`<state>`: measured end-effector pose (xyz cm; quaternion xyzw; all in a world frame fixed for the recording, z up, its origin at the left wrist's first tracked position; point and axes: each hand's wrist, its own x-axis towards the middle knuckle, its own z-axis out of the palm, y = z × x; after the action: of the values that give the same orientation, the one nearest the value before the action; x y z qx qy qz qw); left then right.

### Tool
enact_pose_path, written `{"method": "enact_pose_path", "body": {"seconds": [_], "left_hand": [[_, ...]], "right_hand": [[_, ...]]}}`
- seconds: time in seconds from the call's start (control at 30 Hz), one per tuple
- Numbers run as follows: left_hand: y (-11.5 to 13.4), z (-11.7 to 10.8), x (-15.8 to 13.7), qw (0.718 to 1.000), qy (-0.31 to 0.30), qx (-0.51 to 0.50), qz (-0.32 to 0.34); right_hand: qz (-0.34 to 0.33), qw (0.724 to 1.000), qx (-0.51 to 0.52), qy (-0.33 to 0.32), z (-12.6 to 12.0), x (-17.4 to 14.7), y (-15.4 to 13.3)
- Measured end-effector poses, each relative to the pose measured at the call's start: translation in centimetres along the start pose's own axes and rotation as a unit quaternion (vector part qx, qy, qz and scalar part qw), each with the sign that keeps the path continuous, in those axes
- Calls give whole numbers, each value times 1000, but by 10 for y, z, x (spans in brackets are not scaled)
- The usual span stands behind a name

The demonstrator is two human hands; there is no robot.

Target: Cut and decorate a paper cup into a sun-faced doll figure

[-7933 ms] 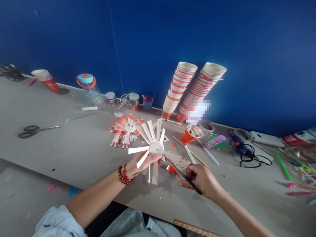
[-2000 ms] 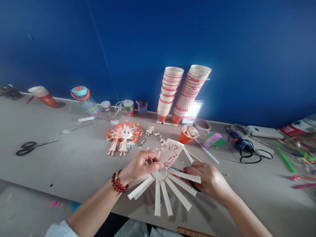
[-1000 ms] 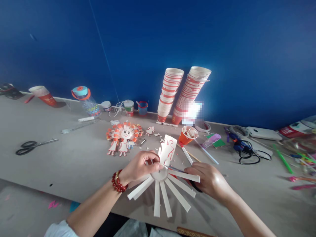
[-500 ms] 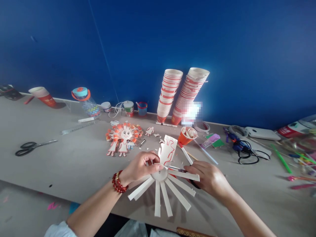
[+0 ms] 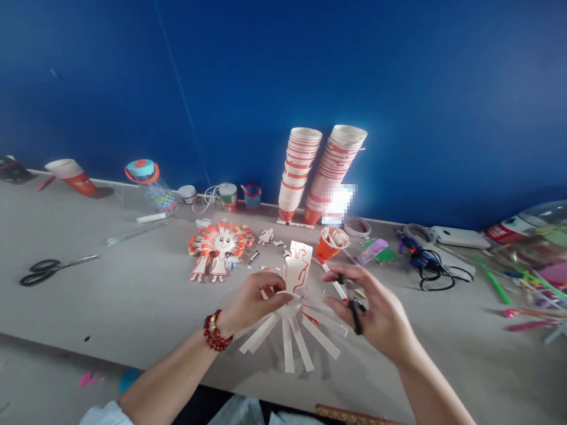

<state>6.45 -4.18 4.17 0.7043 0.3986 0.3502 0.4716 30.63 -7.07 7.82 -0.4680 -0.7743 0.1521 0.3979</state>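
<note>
Above the surface (image 5: 146,307), seemingly in the middle of cutting a paper cup (image 5: 290,308).
Pinching the cup near its round base with the left grip (image 5: 259,298), under the red-outlined panel (image 5: 296,260); to the right, loosely holding black-handled scissors (image 5: 355,317) in the right grip (image 5: 376,307), spread wide. Probably needing next to steady the panel and align the scissors with the red line (image 5: 303,277).

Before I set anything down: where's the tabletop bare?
Bare: at left, between the lying scissors, the paper figures and the left hand; at right, past the right hand, this side of the green stick.
Crowded: between the hands, where the cut cup fans its strips, and beyond, from the paper figures past the orange cup to the blue tool.
</note>
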Motion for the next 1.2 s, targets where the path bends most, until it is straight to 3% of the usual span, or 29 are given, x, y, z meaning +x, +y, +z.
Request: {"method": "enact_pose_path", "body": {"seconds": [0.1, 0.3, 0.8, 1.0, 1.1, 1.2], "left_hand": [[-3, 3, -1, 1000, 12, 15, 5], [-8, 5, -2, 999, 30, 16, 35], [-8, 15, -2, 993, 43, -113, 13], [-9, 11, -1, 997, 59, -54, 6], [-17, 6, 0, 987, 66, -142, -35], [-18, 5, 0, 958, 45, -263, -102]], "right_hand": [[-31, 996, -70, -41, 14, 11, -15], [-48, 994, -92, -33, 33, 14, -16], [-54, 995, -79, -32, 34, 15, -24], [32, 999, -33, -24, 17, 13, -22], [96, 995, 14, 34, -1, 13, -8], [129, 989, 32, 71, -13, 14, 16]]}}
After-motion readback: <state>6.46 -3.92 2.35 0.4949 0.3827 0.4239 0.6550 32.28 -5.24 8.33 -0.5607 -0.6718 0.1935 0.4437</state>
